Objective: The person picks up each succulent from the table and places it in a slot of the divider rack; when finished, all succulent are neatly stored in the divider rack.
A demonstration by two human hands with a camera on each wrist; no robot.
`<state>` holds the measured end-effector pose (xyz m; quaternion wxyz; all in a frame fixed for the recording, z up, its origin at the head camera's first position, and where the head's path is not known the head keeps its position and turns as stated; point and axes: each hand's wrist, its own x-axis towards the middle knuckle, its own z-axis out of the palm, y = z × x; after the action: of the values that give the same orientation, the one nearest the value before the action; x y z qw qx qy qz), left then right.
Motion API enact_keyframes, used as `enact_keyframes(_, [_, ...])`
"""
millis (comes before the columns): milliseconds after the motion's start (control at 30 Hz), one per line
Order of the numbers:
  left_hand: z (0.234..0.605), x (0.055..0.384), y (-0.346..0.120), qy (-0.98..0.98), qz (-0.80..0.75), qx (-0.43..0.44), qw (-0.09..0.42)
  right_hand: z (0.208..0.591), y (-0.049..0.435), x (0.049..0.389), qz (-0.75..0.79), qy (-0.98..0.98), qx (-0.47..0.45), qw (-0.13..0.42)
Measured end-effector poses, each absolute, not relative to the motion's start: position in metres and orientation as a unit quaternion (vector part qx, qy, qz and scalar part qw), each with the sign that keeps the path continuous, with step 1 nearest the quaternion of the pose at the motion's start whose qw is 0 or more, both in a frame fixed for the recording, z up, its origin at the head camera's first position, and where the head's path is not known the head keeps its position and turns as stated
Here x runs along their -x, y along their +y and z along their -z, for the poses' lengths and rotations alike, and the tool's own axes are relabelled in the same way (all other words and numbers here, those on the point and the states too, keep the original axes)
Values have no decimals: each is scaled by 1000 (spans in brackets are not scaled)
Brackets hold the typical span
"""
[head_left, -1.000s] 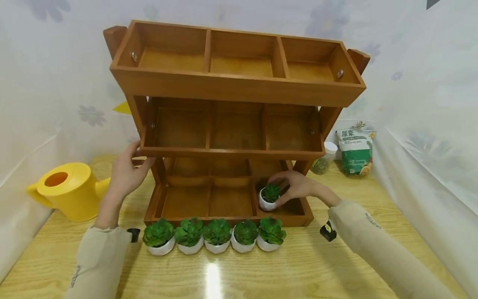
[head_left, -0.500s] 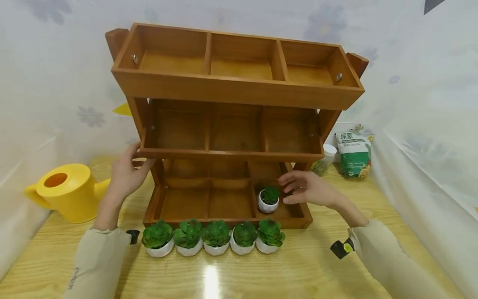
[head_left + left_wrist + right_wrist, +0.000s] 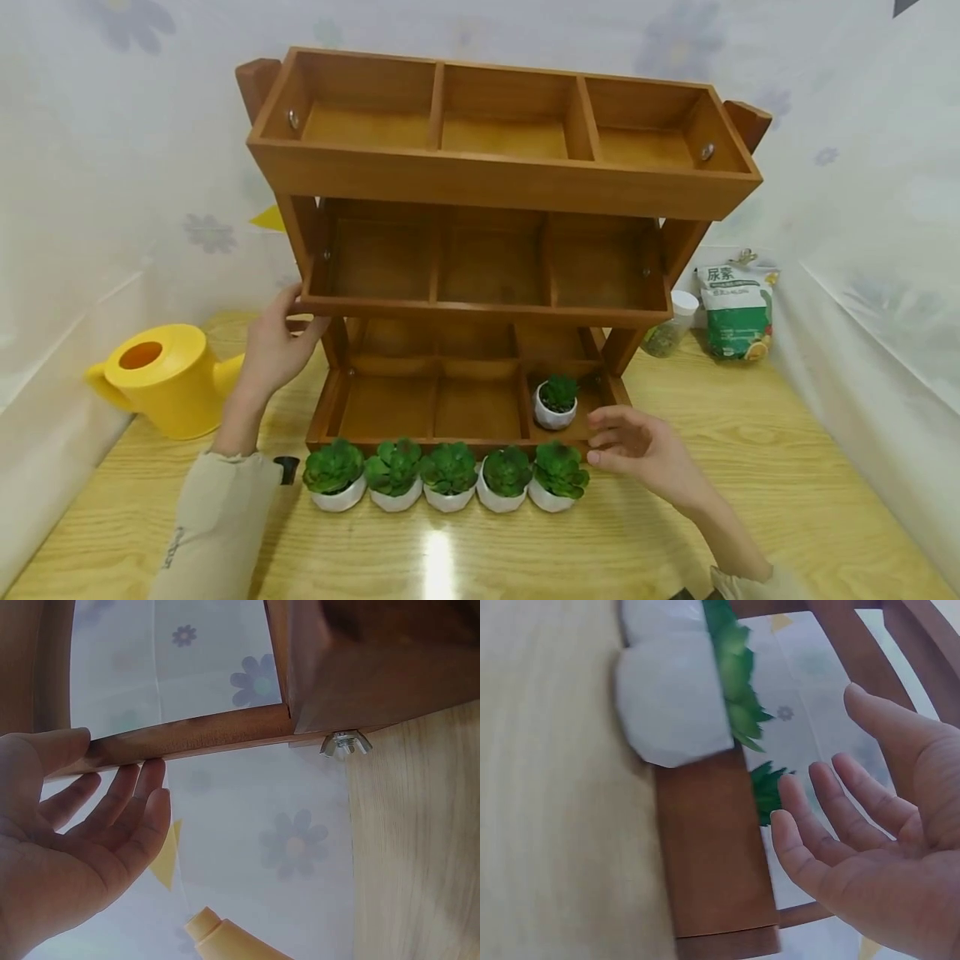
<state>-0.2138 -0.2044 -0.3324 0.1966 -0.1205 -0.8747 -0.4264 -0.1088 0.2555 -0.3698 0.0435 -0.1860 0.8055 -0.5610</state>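
A three-tier wooden plant shelf (image 3: 506, 187) stands on the table, its tiers divided into compartments. My left hand (image 3: 279, 350) is at its left side by the middle tier; in the left wrist view, thumb and fingers pinch a wooden side bar (image 3: 199, 733). One succulent in a white pot (image 3: 556, 408) sits upright in the bottom tier's right compartment. Just in front and right of it is my right hand (image 3: 656, 458), fingers spread and holding nothing. Several potted succulents (image 3: 448, 477) line up along the shelf's front edge. A white pot (image 3: 675, 697) also shows close in the right wrist view.
A yellow watering can (image 3: 168, 387) stands left of the shelf. Behind and right are a white-lidded jar (image 3: 670, 327) and a green-and-white bag (image 3: 738, 312). A wing nut (image 3: 345, 742) sticks out from the shelf's side. Patterned sheeting (image 3: 862, 250) surrounds the wooden table.
The right hand has let go of the potted succulent in the bottom right compartment and drawn back toward the front right. The left hand keeps its place on the shelf.
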Motion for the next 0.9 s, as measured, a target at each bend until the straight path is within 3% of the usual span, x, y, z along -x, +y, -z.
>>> enact_keyframes(733, [333, 215, -208, -878, 426, 117, 185, 394, 238, 90, 499, 847, 162, 85])
enact_keyframes(900, [332, 217, -205, -876, 427, 120, 188, 398, 234, 88, 466, 870, 148, 60])
